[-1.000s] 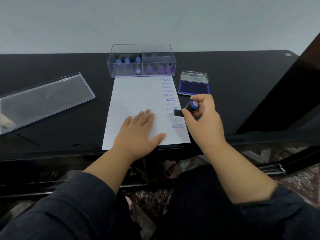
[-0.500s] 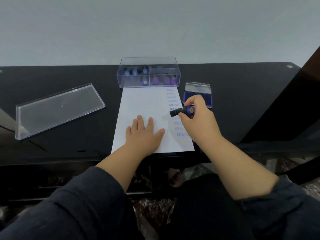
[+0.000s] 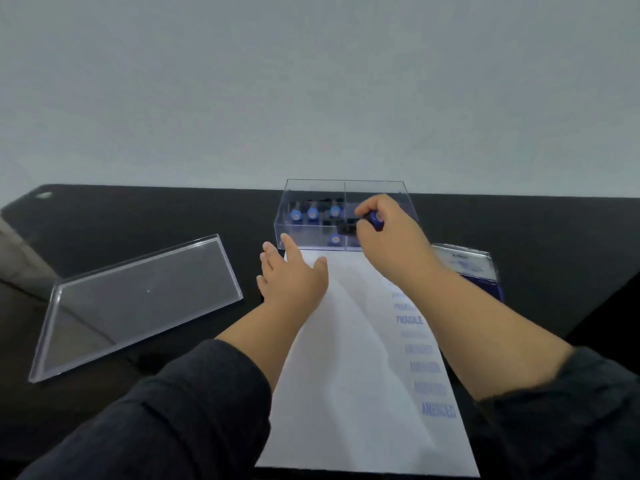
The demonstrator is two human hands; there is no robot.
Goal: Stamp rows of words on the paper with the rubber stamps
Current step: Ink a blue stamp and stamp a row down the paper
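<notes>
Pinched in the right hand (image 3: 388, 233), a blue-capped stamp (image 3: 372, 221) is held over the clear box (image 3: 346, 188), seemingly to be returned among the other stamps (image 3: 313, 213). The paper (image 3: 346, 358) is steadied by the flat, spread left hand (image 3: 294, 278); the ink pad (image 3: 478, 271) is kept just beside.
</notes>
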